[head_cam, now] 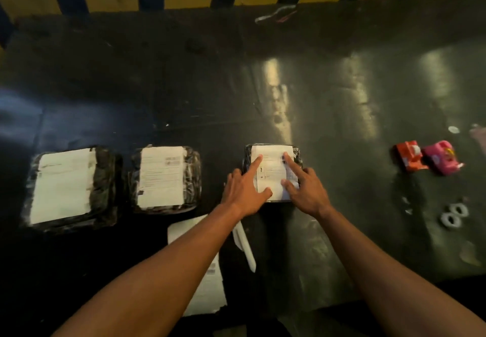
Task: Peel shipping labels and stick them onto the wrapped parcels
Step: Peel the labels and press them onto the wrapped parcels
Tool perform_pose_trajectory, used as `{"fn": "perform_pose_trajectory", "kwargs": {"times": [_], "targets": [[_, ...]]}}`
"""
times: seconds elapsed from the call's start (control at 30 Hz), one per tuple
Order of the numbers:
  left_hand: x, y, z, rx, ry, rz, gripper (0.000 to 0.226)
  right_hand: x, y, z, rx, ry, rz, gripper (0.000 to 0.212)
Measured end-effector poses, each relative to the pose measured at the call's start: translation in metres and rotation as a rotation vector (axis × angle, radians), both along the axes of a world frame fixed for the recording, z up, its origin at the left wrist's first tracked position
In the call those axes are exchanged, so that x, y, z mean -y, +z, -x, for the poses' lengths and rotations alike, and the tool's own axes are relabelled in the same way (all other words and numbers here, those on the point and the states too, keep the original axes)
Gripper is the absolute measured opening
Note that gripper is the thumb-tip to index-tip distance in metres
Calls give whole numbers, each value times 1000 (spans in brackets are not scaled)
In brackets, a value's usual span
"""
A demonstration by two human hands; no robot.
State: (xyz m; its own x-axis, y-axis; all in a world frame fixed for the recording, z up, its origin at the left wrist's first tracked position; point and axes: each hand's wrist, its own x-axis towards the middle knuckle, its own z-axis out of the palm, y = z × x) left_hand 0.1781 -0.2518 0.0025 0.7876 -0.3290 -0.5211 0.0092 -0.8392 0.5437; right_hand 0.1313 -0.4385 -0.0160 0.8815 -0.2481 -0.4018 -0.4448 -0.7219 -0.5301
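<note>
Head view shows both hands, left hand (243, 188) and right hand (306, 188), fingers spread flat, pressing a label (271, 168) onto the third parcel (295, 156), two labelled parcels (71, 186) (165, 178) lying to its left, more label sheets (207, 289) waiting nearby.

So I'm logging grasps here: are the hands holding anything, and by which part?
Nothing is gripped. The left hand and right hand press straight fingers flat on the label atop the rightmost parcel.
</note>
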Motion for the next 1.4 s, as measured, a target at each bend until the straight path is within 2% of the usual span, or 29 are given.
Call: {"fn": "perform_pose_trajectory", "kwargs": {"times": [0.23,0.47,0.63,0.73,0.9,1.03,1.2,1.4], "targets": [[58,-33,-10,-83,5,21,93,52,-34,-14,-93,28,41,66],[66,-45,-10,-95,-59,-46,92,55,-41,-14,-150,76,112,66],[29,-34,8,43,-64,-5,86,36,-23,2,-20,93,263,74],[-16,-19,34,165,-9,62,70,14,-9,20,112,90,315,67],[-110,-7,88,224,151,112,53,-45,0,58,279,128,161,48],[-181,-8,118,186,263,-38,52,-99,-13,91,306,250,22,41],[-231,-24,149,149,289,-104,54,-162,-29,123,161,270,-131,40],[-231,-48,168,33,233,-74,66,-204,-38,144,16,184,-184,49]]}}
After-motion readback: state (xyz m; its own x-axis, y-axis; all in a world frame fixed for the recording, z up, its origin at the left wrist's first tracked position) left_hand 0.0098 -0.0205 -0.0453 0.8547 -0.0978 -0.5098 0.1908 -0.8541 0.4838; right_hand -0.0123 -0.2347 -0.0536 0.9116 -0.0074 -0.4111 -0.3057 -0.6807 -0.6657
